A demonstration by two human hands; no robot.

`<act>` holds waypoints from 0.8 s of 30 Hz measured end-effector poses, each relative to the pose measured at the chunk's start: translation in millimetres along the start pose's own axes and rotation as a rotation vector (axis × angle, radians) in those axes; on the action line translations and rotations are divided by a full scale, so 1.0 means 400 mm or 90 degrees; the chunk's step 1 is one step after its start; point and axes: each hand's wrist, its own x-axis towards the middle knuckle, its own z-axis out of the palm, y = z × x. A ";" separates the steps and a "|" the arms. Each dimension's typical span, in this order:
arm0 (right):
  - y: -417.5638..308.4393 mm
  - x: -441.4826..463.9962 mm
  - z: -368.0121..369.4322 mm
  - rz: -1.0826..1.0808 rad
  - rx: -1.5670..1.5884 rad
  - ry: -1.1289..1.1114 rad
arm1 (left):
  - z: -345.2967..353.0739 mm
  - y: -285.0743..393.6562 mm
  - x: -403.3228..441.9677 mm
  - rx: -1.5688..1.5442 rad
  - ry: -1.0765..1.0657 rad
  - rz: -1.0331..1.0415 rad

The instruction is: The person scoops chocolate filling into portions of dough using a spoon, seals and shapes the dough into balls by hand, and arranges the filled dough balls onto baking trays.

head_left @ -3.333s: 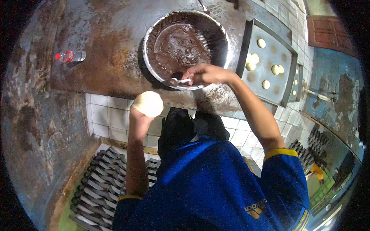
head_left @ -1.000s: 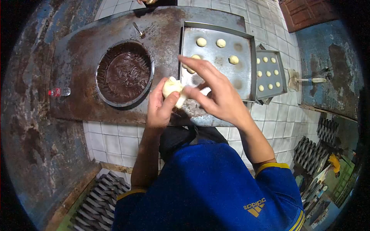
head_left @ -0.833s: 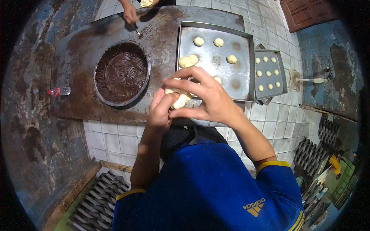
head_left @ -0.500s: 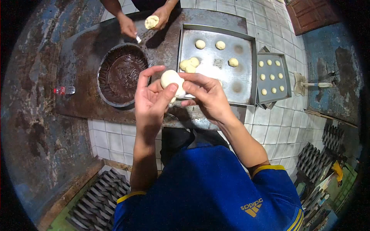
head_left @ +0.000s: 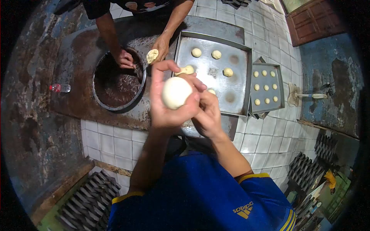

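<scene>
A smooth, pale dough ball is raised above the table's front edge, close to the camera. My left hand wraps round it with the thumb on its right side. From the right, my right hand presses against the ball's far side, its fingers bent and partly hidden behind the ball and my left hand. Beyond my hands lies a metal tray bearing several dough balls, two or more of them touching near its left edge. A round bowl of dark brown filling stands to the left.
Across the table, a co-worker's hand holds a utensil in the bowl, and the other hand holds an opened dough piece. A second tray of dough balls stands at the right. A bottle lies far left.
My hands have lifted the dough ball nearer the camera, my left hand now wrapped round it. The co-worker has leaned in, bringing one hand into the bowl and the dough piece closer.
</scene>
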 end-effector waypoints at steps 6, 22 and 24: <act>0.039 -0.011 0.002 -0.181 -0.051 -0.017 | 0.005 -0.024 -0.044 0.124 -0.051 0.074; 0.188 0.176 -0.303 0.174 -0.598 -0.141 | -0.255 -0.456 -0.068 0.510 -0.079 -0.246; 0.293 0.197 -0.397 0.178 -0.623 -0.136 | -0.302 -0.461 -0.084 0.528 -0.026 -0.347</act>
